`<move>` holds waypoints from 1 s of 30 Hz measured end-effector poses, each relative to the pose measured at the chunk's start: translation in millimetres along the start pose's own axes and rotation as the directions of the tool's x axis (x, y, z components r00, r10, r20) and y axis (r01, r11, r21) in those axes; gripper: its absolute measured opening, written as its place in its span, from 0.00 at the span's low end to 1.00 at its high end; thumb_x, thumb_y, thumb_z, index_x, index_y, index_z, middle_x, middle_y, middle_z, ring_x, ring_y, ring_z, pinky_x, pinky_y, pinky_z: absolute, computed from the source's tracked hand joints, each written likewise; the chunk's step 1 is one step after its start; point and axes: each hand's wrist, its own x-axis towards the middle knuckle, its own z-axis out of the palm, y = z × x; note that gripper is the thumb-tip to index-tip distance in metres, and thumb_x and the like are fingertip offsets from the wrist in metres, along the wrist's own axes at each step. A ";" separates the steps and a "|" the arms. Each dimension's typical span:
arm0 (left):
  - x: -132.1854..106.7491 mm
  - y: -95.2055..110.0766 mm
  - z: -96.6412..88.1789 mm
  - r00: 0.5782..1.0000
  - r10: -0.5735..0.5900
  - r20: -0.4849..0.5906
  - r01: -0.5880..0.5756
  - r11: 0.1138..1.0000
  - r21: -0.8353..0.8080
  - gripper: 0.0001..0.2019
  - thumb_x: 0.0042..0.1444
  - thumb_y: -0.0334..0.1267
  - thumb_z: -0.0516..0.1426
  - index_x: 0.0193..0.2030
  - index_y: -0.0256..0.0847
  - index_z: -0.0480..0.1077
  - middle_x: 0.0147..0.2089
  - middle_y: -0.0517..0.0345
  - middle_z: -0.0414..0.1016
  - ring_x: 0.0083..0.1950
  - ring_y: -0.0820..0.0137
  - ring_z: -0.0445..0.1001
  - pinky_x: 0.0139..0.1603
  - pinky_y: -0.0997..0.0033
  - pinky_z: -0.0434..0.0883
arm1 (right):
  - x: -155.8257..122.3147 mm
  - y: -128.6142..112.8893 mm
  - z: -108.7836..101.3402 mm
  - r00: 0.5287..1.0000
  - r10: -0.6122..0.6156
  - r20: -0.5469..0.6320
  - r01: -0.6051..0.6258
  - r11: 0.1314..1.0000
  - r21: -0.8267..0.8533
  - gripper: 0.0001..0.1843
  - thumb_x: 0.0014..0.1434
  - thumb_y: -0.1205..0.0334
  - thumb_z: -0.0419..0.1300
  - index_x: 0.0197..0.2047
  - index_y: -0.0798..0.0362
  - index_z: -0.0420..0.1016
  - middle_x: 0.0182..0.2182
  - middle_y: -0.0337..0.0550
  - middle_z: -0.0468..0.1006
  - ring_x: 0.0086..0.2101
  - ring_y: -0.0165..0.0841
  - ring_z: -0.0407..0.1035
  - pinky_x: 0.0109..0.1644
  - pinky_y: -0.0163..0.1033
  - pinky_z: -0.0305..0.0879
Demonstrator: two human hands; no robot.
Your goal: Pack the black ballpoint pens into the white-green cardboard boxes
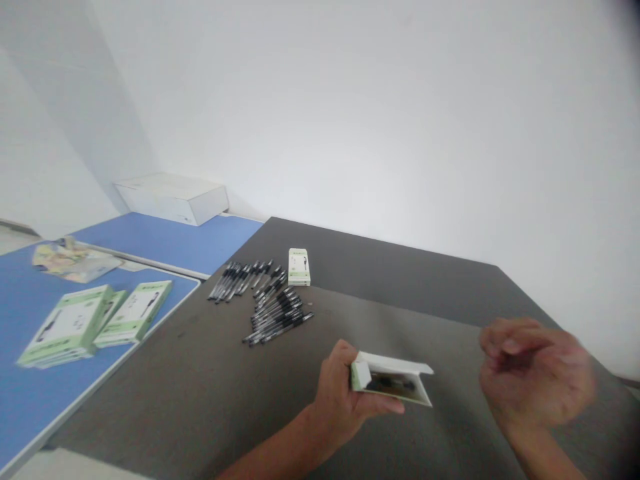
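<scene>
My left hand [345, 393] grips a small white and green pen box [395, 363] near the front of the dark table. Its open end faces me, with a flap sticking out, and dark shapes like pens show inside. Off to the right, apart from the box, my right hand [535, 373] is raised with its fingers curled in; it is blurred and I see nothing in it. Beyond my left hand lie several black-capped clear pens [277, 317], and another loose group of pens [237, 280] is to their left. A closed pen box [299, 267] stands behind them.
On the blue table [165, 240] at left lie a stack of white and green boxes [70, 323], more such boxes [135, 313] and a crumpled plastic bag [75, 260]. A large white box [173, 197] sits at the back by the white wall [375, 120].
</scene>
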 end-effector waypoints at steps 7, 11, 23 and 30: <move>-21.0 -2.9 19.5 0.970 0.244 -0.019 -0.241 0.965 0.100 0.36 0.39 0.73 0.70 0.40 0.43 0.69 0.28 0.61 0.71 0.28 0.68 0.71 0.30 0.69 0.69 | -60.9 41.4 130.9 0.681 -0.026 0.732 0.019 1.000 0.017 0.09 0.69 0.54 0.65 0.46 0.46 0.87 0.40 0.44 0.83 0.38 0.35 0.80 0.41 0.36 0.78; -18.0 -5.6 20.2 0.967 0.235 -0.094 -0.215 0.959 0.183 0.35 0.43 0.72 0.70 0.40 0.44 0.68 0.28 0.62 0.70 0.28 0.68 0.72 0.31 0.69 0.69 | -88.4 51.0 197.9 0.518 -0.076 0.852 0.121 0.992 0.014 0.20 0.67 0.57 0.68 0.61 0.41 0.82 0.49 0.47 0.80 0.46 0.39 0.77 0.51 0.44 0.77; -2.7 10.5 1.8 0.999 0.049 0.020 -0.052 0.984 0.171 0.33 0.47 0.75 0.64 0.39 0.44 0.70 0.30 0.60 0.71 0.27 0.67 0.69 0.31 0.65 0.68 | -75.3 47.3 204.9 0.420 0.045 0.906 0.237 0.959 -0.157 0.10 0.71 0.58 0.64 0.52 0.41 0.85 0.52 0.49 0.79 0.52 0.44 0.69 0.57 0.50 0.67; 1.0 5.0 2.1 0.999 -0.049 -0.005 0.049 0.998 0.029 0.38 0.43 0.80 0.61 0.38 0.43 0.70 0.31 0.59 0.70 0.30 0.66 0.66 0.34 0.65 0.67 | -77.8 50.9 193.4 0.404 0.030 0.914 0.236 0.962 -0.135 0.07 0.70 0.59 0.65 0.50 0.48 0.82 0.52 0.44 0.80 0.52 0.42 0.72 0.56 0.51 0.70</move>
